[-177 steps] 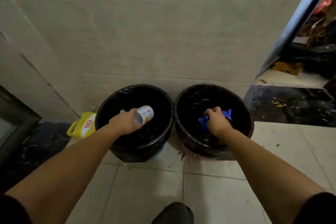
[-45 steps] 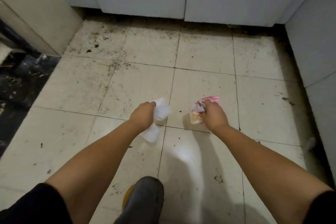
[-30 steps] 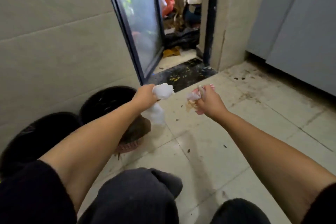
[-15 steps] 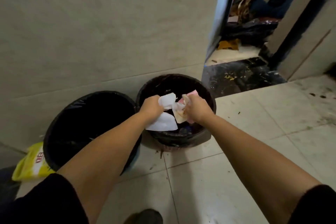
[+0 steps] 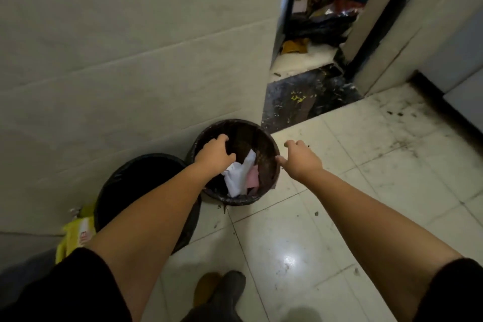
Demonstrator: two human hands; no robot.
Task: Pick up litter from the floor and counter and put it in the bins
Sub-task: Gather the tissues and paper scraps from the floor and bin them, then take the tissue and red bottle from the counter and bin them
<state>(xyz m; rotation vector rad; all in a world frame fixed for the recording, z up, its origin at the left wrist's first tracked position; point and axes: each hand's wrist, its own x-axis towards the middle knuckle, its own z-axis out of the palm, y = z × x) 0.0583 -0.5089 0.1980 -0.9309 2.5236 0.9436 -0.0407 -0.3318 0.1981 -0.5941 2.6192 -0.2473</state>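
A: While both forearms reach out, what do they carry?
B: Nothing. Left hand (image 5: 214, 155), loosely curled, directly over the right bin (image 5: 271, 178); right hand (image 5: 300, 158), fingers spread, beside its rim. White paper (image 5: 239, 178) and pink wrapper (image 5: 252, 178) lie inside, below.

Nothing legible here: the yellow packet (image 5: 74, 235) wedged against the wall beside the left bin (image 5: 115, 185) shows red print, too blurred to read.

Dim, soft; glare on floor tile (image 5: 288, 260)
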